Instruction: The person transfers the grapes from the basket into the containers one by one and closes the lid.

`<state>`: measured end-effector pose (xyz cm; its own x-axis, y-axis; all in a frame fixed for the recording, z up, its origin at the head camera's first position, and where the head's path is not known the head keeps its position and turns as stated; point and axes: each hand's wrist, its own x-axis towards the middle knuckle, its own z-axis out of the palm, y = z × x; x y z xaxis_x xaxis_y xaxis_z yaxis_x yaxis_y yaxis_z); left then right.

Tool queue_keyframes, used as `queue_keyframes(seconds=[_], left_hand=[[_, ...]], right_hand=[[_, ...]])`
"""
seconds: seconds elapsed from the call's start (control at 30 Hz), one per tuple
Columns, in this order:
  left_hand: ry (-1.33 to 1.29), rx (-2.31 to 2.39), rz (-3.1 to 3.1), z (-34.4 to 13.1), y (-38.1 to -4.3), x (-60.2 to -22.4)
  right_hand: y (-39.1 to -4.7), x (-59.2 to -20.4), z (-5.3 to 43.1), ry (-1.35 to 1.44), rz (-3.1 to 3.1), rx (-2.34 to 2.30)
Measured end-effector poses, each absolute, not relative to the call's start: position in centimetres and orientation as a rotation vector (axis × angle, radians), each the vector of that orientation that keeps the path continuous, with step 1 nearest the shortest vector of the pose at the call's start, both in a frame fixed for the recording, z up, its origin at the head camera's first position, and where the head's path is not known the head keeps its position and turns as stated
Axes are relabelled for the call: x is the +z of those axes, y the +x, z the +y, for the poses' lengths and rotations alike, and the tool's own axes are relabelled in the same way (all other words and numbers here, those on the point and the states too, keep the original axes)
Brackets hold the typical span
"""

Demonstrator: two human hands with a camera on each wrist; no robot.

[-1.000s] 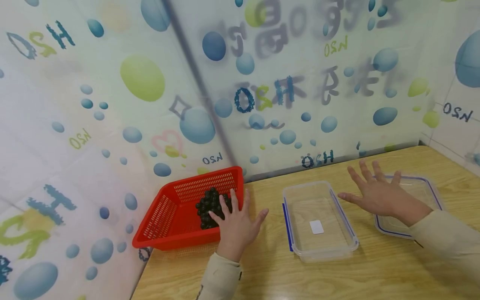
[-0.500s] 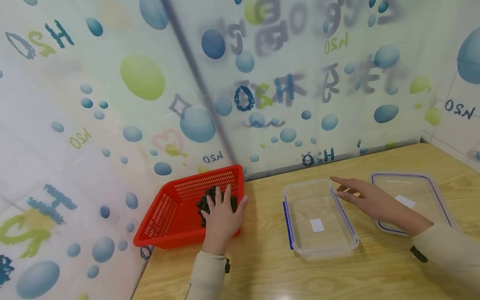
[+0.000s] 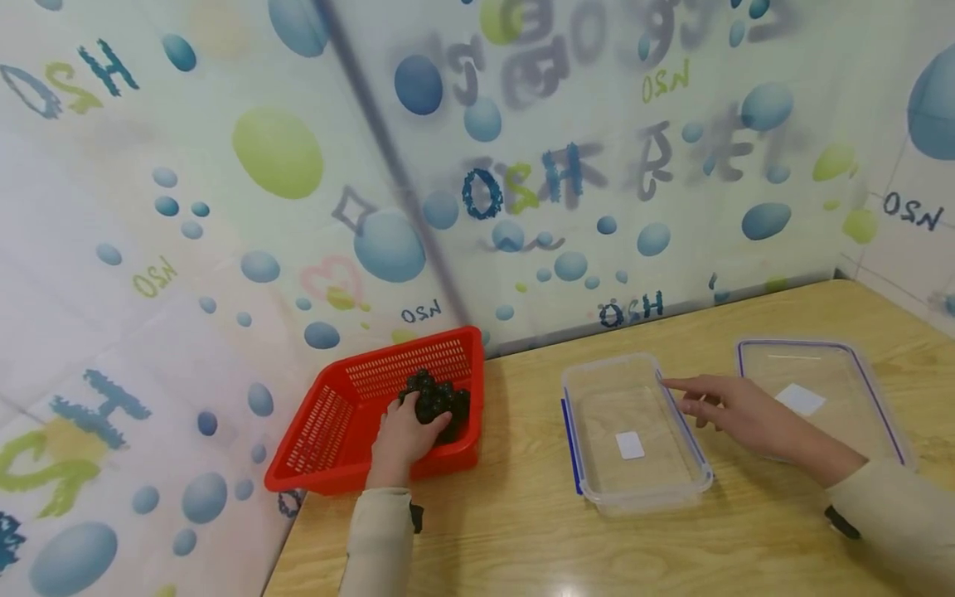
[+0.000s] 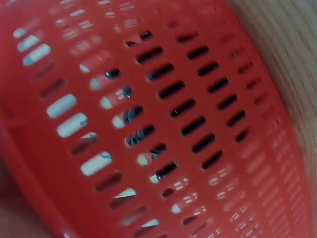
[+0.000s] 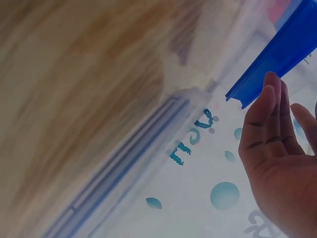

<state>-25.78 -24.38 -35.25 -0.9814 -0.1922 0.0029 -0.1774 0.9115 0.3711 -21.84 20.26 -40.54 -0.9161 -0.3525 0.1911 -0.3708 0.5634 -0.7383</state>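
Glossy plastic basket (image 3: 328, 482), clear plastic container (image 3: 645, 501), shiny grapes (image 3: 434, 401), wood-grain tabletop (image 3: 537, 539), matt cloth sleeve (image 3: 379, 531)

1 bunch of dark, glossy grapes (image 3: 436, 396) is gripped beneath the left hand's (image 3: 401, 433) curled fingers and thumb, partly hidden by them. It is held in 1 red perforated plastic basket (image 3: 451, 463), spread around those fingers. 1 clear, open-topped rectangular food container (image 3: 640, 408) is set upright, its rim just at the right hand's (image 3: 734, 408) index fingertip; 1 blue latch is seen along the side away from those fingers.
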Motion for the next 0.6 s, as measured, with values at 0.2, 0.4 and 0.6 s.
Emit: queue_keyframes(seconds=[0.2,0.4,0.6], left_hand=[[0.275,-0.483,-3.1,-25.0,-26.8,-35.2],[0.178,-0.368,-3.144,-25.9,-28.2,-35.7],[0.171,-0.414,-3.174,-26.4,-29.2,-36.1]], right_hand=[[-21.8,-40.8,20.1,0.627,-2.787,1.246],[-21.9,-41.2,20.2,0.659,-2.798,1.177],[-22.0,-41.4,20.2,0.656,-2.797,1.149]])
